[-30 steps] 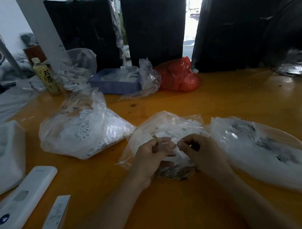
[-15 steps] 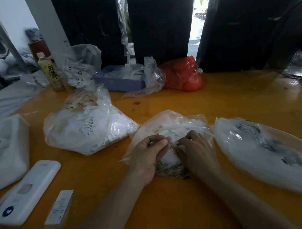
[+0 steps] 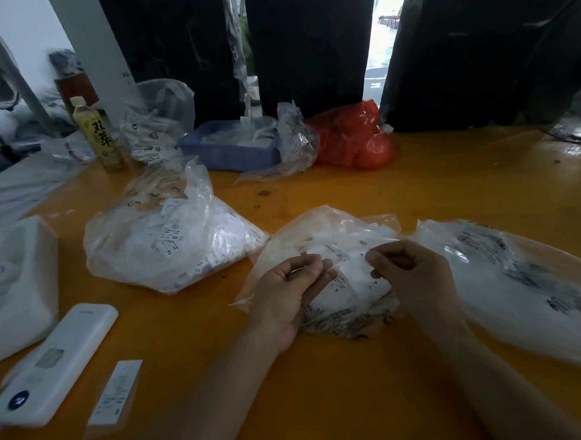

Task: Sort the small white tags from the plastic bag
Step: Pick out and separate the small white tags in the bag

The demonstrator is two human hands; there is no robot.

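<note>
Two bare hands work at the near middle of an orange bench, both over a clear plastic bag lying flat and holding small white tags. The left hand has its fingers curled, the tips closing on the thin film or a tag at the bag's left side; which of the two cannot be told. The right hand is bent over the bag's right side, fingertips pinched on what looks like one white tag, apparently to lift it free while the other hand steadies the bag. Printed size letters show on the tags between the hands, which is likely what the sorting goes by.

A fuller bag of tags sits just left of the working bag, its neck bunched upward, and a flatter printed bag lies to the right, touching or nearly touching the right hand. These may serve as stock or as sorted piles.

Toward the bench's far edge stand a blue tray with loose plastic beside it, a red bag and a green drink bottle at the far left. At the near left corner lie a white power bank and a single paper label, well apart from the work.
</note>
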